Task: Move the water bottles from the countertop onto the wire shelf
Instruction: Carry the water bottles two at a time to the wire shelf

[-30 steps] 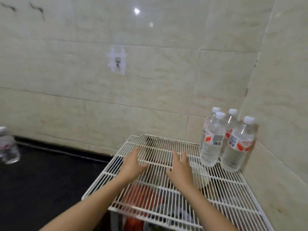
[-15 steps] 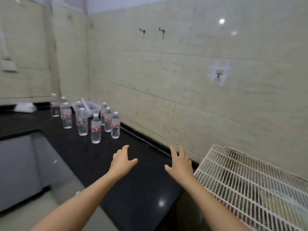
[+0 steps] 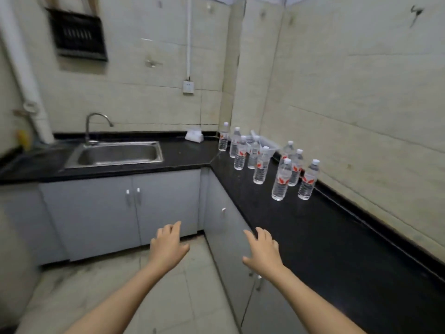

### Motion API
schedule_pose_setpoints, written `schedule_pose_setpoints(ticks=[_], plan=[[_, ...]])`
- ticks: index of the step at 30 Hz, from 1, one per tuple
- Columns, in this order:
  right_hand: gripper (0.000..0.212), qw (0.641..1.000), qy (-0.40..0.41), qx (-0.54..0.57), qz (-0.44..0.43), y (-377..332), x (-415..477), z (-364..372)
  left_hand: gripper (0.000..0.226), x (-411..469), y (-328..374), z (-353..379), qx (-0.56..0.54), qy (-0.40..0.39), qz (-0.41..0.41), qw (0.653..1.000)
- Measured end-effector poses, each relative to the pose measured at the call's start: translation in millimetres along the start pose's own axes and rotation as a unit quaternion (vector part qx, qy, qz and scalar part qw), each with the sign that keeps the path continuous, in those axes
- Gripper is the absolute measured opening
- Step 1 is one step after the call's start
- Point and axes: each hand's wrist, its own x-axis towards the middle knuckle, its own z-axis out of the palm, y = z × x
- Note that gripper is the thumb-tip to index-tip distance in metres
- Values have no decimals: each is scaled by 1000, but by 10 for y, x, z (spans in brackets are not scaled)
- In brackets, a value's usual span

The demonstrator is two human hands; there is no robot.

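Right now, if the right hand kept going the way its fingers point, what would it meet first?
Probably the nearest water bottle on the black countertop; the right hand is empty and open, though depth is uncertain.

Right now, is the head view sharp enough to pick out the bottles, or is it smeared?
Head view: left edge is motion-blurred and wide-angle bending bows the walls; the water bottles on the countertop read fairly clearly, caps and red labels visible. Both hands are slightly soft.

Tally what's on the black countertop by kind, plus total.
Water bottles: 9, all upright
White basket behind the bottles: 1
White packet near the corner: 1
Total: 11
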Motion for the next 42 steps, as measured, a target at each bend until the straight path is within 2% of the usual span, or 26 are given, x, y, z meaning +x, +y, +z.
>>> schedule_pose_setpoints(ticks=[8,16,25,32,42], plan=[[70,996,-53,15,-76,-616,1104,415,64,659,-788,79,12,-7,-79,997],[65,991,-64,81,-90,-800,2644,536,65,1985,-936,119,10,-16,-108,994],[64,988,-86,29,-127,-1070,3882,660,65,2993,-1314,163,25,-25,-145,989],[64,990,-80,13,-116,-1351,4971,704,65,4197,-1723,233,36,-51,-93,994],[63,997,-22,52,44,-1574,6576,203,67,6360,-1903,45,12,-66,25,997]])
